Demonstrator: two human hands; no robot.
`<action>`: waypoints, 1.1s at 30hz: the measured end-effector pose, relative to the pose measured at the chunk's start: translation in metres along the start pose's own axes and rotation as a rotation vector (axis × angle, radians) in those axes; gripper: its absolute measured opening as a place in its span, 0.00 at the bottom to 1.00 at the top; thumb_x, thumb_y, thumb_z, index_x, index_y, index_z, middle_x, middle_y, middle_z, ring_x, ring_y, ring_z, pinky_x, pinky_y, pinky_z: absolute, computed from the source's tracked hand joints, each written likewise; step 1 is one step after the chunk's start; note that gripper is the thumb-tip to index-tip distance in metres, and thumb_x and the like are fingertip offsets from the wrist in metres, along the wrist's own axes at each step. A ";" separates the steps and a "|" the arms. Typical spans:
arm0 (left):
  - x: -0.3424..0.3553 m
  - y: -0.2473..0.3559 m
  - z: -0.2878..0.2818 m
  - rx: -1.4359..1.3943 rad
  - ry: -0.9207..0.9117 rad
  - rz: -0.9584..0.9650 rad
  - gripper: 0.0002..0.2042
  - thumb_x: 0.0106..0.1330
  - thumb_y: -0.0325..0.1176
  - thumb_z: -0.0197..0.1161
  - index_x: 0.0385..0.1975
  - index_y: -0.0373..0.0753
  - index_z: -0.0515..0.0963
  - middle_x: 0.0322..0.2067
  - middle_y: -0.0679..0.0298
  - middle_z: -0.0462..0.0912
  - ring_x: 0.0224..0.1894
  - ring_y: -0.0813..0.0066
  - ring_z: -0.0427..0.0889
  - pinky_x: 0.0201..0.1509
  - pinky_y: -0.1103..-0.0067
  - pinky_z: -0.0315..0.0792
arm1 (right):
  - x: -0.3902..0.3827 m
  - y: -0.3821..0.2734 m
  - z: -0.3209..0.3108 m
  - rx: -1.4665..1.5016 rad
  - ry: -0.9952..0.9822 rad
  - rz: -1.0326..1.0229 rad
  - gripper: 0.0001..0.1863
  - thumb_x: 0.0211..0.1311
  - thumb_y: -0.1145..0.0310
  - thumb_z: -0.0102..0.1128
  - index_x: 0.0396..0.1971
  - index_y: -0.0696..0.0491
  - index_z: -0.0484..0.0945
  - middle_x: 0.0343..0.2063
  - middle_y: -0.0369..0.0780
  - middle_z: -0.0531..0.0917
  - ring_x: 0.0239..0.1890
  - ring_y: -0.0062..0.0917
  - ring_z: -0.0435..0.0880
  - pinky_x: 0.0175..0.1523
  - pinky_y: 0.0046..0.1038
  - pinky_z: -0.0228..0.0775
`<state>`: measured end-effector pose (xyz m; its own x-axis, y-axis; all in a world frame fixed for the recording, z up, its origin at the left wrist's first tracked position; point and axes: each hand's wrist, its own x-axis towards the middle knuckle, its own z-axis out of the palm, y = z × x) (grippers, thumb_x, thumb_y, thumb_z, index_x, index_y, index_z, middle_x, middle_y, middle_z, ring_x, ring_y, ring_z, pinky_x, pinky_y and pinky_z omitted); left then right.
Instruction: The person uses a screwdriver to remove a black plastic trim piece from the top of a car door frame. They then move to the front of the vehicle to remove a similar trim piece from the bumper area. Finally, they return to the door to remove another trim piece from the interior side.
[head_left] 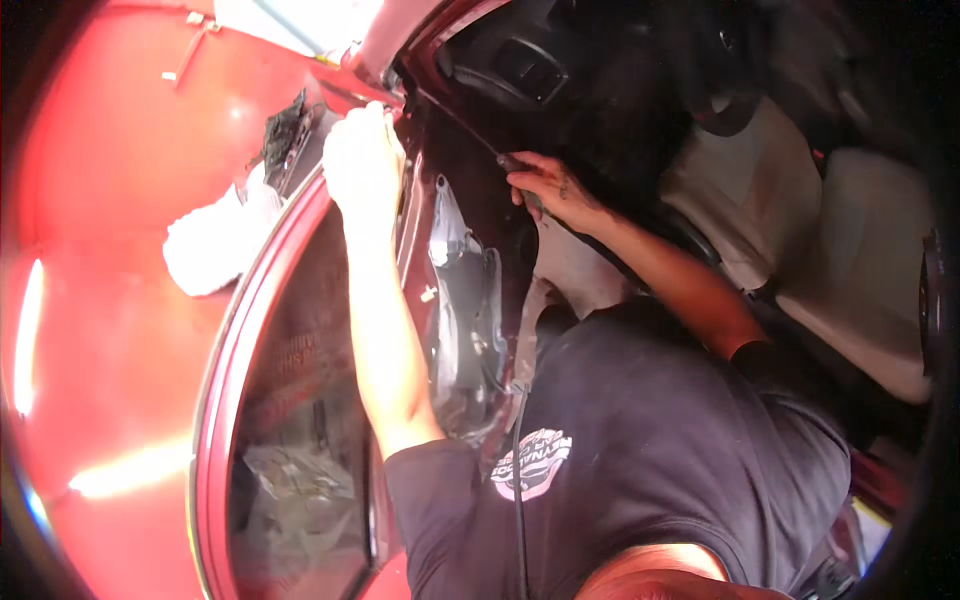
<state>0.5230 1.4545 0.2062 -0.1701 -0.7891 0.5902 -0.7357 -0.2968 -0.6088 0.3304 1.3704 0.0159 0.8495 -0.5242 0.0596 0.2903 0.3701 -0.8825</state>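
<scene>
- Red bodywork [110, 240] is seen at the left of the frame, with the open door [232, 360] and its window glass [290, 400] beside it.
- The work area is judged to be the front upper corner of the door, at the upper centre-left of the frame.
- The left hand [365, 150] is placed at that corner with its fingers bent; whether anything is gripped cannot be told, because of glare.
- A slim dark tool [504, 160] is held in the closed right hand [550, 190], at the upper centre of the frame. Its thin shaft is directed toward the corner; contact at the tip cannot be confirmed.
- Done, as judged: the inner side of the door is exposed. Silvery sheeting [470, 300] and a small pale clip [429, 294] are left visible, with no trim panel over them.
- In hand, as judged: the corner is being worked and is not finished. The remaining fastening there cannot be determined.
- A white bundle [215, 245] and a dark piece [285, 135] are located left of the corner; whether they are attached cannot be told.
- Left over, as judged: the sheeting is not yet covered.
</scene>
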 end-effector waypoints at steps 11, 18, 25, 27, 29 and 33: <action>0.057 -0.012 0.106 -0.169 -0.640 -0.366 0.18 0.62 0.47 0.68 0.37 0.35 0.81 0.37 0.43 0.85 0.43 0.47 0.86 0.48 0.60 0.80 | 0.021 0.003 0.011 0.074 0.101 0.030 0.21 0.70 0.64 0.56 0.59 0.57 0.73 0.25 0.36 0.77 0.18 0.16 0.71 0.24 0.20 0.62; 0.077 -0.026 0.153 -0.229 -0.955 -0.499 0.16 0.66 0.39 0.60 0.47 0.37 0.83 0.49 0.46 0.84 0.54 0.50 0.83 0.58 0.61 0.76 | 0.026 -0.014 0.006 -0.025 0.067 0.007 0.19 0.70 0.66 0.55 0.57 0.57 0.74 0.24 0.35 0.75 0.17 0.16 0.71 0.21 0.23 0.67; 0.076 -0.041 0.182 -0.331 -0.891 -0.567 0.25 0.58 0.48 0.71 0.48 0.35 0.80 0.50 0.43 0.82 0.56 0.46 0.80 0.59 0.60 0.75 | 0.024 -0.021 0.012 0.176 0.055 0.055 0.20 0.70 0.65 0.56 0.58 0.55 0.73 0.24 0.34 0.74 0.17 0.16 0.71 0.21 0.23 0.68; 0.083 -0.032 0.166 -0.305 -0.864 -0.596 0.22 0.59 0.47 0.71 0.48 0.38 0.82 0.50 0.46 0.83 0.56 0.49 0.81 0.59 0.61 0.75 | 0.024 -0.023 0.016 0.220 0.079 0.088 0.21 0.70 0.65 0.57 0.59 0.55 0.72 0.24 0.34 0.73 0.17 0.16 0.71 0.21 0.23 0.68; 0.087 -0.026 0.156 -0.317 -0.840 -0.590 0.22 0.59 0.47 0.72 0.48 0.40 0.83 0.50 0.48 0.84 0.56 0.51 0.82 0.60 0.62 0.75 | 0.020 -0.031 0.022 0.245 0.119 0.097 0.22 0.70 0.64 0.57 0.60 0.54 0.72 0.23 0.34 0.73 0.16 0.16 0.70 0.20 0.23 0.68; 0.087 -0.036 0.161 -0.354 -0.898 -0.560 0.20 0.59 0.41 0.68 0.47 0.35 0.81 0.50 0.42 0.82 0.57 0.47 0.80 0.60 0.61 0.74 | 0.021 -0.041 0.032 0.250 0.129 0.080 0.18 0.69 0.65 0.56 0.55 0.55 0.74 0.22 0.33 0.72 0.15 0.15 0.69 0.18 0.25 0.70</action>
<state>0.6402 1.3101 0.1941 0.6748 -0.7364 0.0490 -0.7296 -0.6756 -0.1064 0.3506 1.3684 0.0686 0.8160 -0.5726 -0.0795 0.3377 0.5837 -0.7384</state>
